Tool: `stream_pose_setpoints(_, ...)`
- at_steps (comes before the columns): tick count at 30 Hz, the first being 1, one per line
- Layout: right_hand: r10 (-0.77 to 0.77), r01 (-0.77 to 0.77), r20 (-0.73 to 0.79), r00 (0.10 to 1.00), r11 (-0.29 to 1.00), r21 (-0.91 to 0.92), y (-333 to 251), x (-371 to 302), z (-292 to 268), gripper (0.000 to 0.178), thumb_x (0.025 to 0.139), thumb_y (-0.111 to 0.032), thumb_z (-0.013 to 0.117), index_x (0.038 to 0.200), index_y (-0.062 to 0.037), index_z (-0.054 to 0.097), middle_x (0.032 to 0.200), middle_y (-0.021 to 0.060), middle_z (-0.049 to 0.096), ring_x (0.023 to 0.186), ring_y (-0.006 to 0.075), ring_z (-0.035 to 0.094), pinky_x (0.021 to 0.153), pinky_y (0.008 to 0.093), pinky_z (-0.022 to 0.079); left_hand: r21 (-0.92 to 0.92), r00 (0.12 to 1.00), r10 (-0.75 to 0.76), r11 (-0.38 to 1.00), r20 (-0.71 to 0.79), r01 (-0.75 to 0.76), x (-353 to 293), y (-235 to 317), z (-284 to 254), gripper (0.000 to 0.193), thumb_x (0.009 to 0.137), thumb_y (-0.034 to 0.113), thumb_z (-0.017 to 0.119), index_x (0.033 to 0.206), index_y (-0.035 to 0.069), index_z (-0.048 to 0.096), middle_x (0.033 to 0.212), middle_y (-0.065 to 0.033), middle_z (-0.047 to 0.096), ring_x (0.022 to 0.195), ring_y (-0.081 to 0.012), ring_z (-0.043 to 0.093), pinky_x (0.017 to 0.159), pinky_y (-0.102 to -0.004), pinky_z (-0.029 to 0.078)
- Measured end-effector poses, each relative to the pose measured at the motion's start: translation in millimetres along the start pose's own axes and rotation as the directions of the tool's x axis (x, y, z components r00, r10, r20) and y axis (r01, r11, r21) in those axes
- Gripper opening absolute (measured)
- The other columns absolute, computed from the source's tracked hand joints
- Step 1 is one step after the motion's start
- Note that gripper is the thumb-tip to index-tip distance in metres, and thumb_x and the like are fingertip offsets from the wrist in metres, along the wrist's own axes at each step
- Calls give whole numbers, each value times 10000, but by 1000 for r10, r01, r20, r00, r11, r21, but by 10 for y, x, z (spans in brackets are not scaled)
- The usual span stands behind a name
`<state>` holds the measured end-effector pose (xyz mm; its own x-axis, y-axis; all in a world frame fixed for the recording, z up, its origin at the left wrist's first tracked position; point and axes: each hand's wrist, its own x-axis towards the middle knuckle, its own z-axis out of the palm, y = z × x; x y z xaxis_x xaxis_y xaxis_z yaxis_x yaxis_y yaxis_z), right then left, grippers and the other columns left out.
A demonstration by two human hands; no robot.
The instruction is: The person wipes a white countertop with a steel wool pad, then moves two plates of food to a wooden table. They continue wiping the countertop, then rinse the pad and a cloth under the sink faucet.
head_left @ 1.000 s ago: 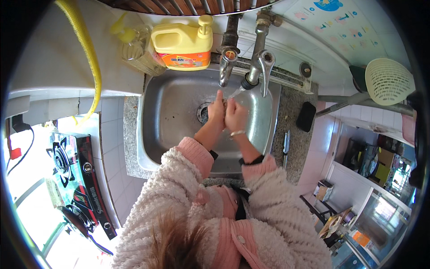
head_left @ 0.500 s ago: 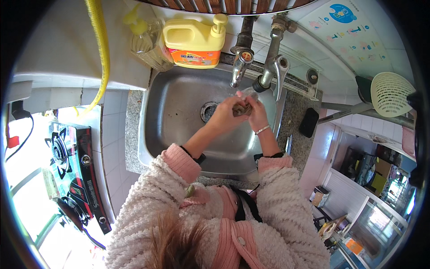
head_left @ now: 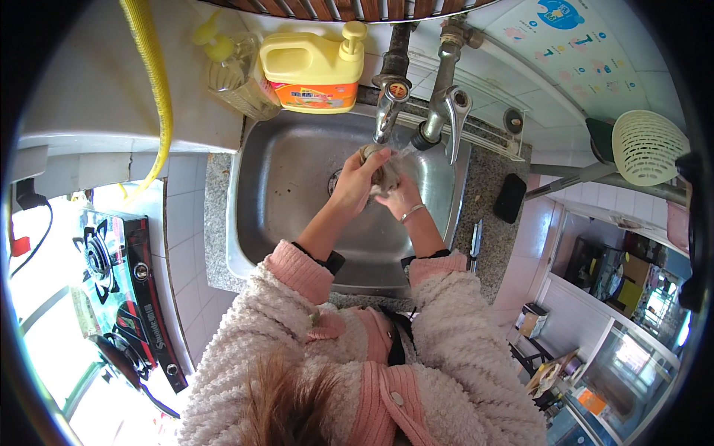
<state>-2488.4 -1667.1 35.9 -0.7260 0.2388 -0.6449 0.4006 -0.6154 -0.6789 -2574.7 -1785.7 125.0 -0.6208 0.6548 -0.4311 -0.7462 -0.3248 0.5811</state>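
Over the steel sink [head_left: 279,160], my left hand [head_left: 356,179] is closed round a small, wet, brownish-grey lump [head_left: 384,178] whose kind I cannot make out. From the other side my right hand [head_left: 406,198] grips the same lump, its fingers partly hidden behind it. Water [head_left: 408,150] runs from the right tap [head_left: 435,125] beside the lump and splashes between the hands. The left tap [head_left: 387,111] hangs just beyond my left fingers. Part of the drain [head_left: 334,181] shows behind my left wrist.
A yellow pump jug [head_left: 312,70] and a clear pump bottle [head_left: 239,80] stand behind the sink. On the right counter lie a black oblong thing [head_left: 509,198] and a slim knife-like tool [head_left: 475,241]. Far right hangs a pale strainer [head_left: 648,147]; a gas stove [head_left: 123,282] stands left.
Both hands have moved left with the lump, and it has been turned so more of it shows. The water stream is now visible to the right of it.
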Motion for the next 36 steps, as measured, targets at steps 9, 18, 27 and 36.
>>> stream_pose_setpoints(9,-539,311,-228,811,726,-613,-455,-341,556,195,887,-258,591,899,-65,569,886,106,582,782,233,582,658,347,462,-244,902,-262,952,-343,184,284,-233,-198,454,938,463,460,1187,84,440,1136,-137,557,1047,-243,579,852,-455,479)
stream_pose_setpoints(18,-760,302,-131,637,402,-864,-310,-364,616,399,902,-338,525,703,-3,609,641,216,577,578,382,556,541,451,411,-17,906,-213,975,-366,222,272,-547,-2,396,924,407,443,1028,43,563,926,-104,602,826,-236,579,727,-400,481)
stream_pose_setpoints(27,-729,390,-32,683,402,-828,-361,-398,693,380,911,-255,509,649,7,590,611,196,577,560,376,560,521,442,403,-330,814,-375,913,-444,240,390,-419,-122,516,890,549,487,959,45,575,873,-61,588,742,-180,569,680,-347,473)
stream_pose_setpoints(36,-731,290,-95,676,382,-877,-420,-20,428,342,900,-263,529,688,-4,599,608,137,606,558,313,583,525,414,424,-212,870,-355,931,-341,297,376,-370,44,383,904,417,521,956,42,574,899,-66,604,812,-183,594,673,-326,491)
